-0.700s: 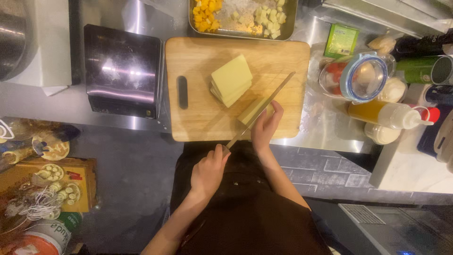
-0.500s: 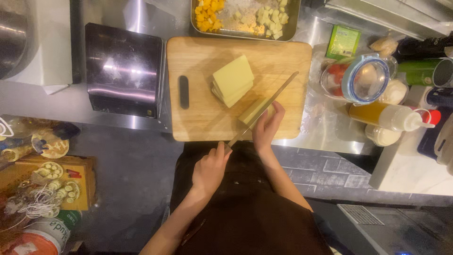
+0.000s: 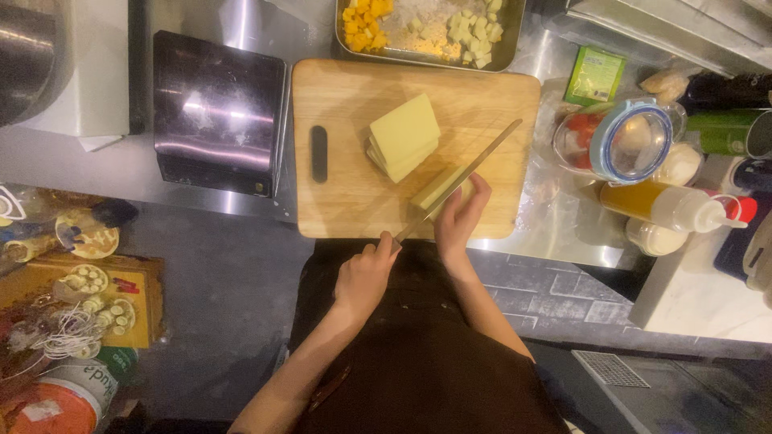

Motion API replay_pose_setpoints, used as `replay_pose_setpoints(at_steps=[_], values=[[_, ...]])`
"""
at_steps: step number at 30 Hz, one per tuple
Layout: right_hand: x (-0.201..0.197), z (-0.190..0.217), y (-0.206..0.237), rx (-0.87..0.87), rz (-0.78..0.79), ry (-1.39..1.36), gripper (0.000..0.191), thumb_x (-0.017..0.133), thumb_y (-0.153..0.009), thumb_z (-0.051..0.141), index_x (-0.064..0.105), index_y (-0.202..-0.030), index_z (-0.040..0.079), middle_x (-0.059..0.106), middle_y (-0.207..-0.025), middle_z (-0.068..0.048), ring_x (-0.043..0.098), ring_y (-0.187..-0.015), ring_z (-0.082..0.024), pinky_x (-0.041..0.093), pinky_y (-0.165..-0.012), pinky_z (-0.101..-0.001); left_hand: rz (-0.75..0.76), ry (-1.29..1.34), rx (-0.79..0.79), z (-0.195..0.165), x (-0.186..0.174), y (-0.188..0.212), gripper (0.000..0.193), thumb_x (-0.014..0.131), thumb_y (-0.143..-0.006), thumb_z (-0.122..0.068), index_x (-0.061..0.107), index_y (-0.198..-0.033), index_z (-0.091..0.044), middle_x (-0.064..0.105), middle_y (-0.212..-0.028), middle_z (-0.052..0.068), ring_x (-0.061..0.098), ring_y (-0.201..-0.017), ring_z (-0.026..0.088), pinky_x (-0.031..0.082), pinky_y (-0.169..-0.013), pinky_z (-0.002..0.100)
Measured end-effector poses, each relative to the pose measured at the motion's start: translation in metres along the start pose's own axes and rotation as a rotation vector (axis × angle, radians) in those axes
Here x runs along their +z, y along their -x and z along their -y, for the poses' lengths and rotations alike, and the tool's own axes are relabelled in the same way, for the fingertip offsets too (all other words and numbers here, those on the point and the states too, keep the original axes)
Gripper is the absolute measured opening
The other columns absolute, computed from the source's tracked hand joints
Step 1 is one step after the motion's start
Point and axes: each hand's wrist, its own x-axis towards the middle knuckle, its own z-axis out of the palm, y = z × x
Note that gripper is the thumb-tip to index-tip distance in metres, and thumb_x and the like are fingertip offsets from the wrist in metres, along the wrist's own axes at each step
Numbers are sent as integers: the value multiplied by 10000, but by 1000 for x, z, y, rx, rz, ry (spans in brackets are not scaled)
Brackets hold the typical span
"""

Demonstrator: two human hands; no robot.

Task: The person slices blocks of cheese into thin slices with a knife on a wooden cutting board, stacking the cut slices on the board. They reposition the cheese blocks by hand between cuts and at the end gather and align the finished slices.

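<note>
My left hand (image 3: 366, 273) is shut on the handle of a long knife (image 3: 470, 167). Its blade lies diagonally across a small pale yellow cheese block (image 3: 435, 188) on the wooden cutting board (image 3: 346, 112). At the board's near edge my right hand (image 3: 458, 219) steadies that block, fingers curled on its right side. A stack of cut cheese slices (image 3: 404, 138) lies in the board's middle, apart from both hands.
A metal tray (image 3: 426, 32) of diced yellow and orange pieces stands behind the board. A dark scale (image 3: 217, 112) is on the left. A lidded clear container (image 3: 623, 141), a squeeze bottle (image 3: 667, 205) and jars crowd the right. Boxes and packets lie on the floor at left.
My left hand and the knife have moved slightly forward along the cheese block. My right hand stays on the block.
</note>
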Motion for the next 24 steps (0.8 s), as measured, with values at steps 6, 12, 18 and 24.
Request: replay_pose_setpoints(at_steps=[6,12,18,24], values=[[0,5,0,6,6,12,321,498,-1093,47,454,-1393,-58,482,-1365,-208,485,-1308,-335,361,-1170,-409,50,49,-8,0,4,-3,384,614,-1010,-398,533,-1202,-75,600,-621,71,663,-484,247,520,-404,351],[0,3,0,9,2,-15,331,495,-1104,52,437,-1414,-52,468,-1385,-203,482,-1314,-315,367,-1174,-397,77,51,21,5,7,-5,367,617,-1020,-389,517,-1205,-89,600,-602,71,663,-480,261,514,-394,361],[-21,10,-40,-98,-148,186,501,491,-1148,157,304,-1571,-37,337,-1611,-239,295,-1546,-370,223,-1297,-483,17,67,25,7,13,-3,380,626,-976,-360,521,-1219,-86,607,-611,82,666,-482,269,522,-401,372],[-27,17,-172,-469,96,470,623,537,-1137,100,247,-1688,118,116,-1724,-152,11,-1605,-429,92,-1328,-559,31,71,22,10,19,-1,335,611,-1026,-362,527,-1208,-94,619,-621,76,676,-520,279,529,-432,379]])
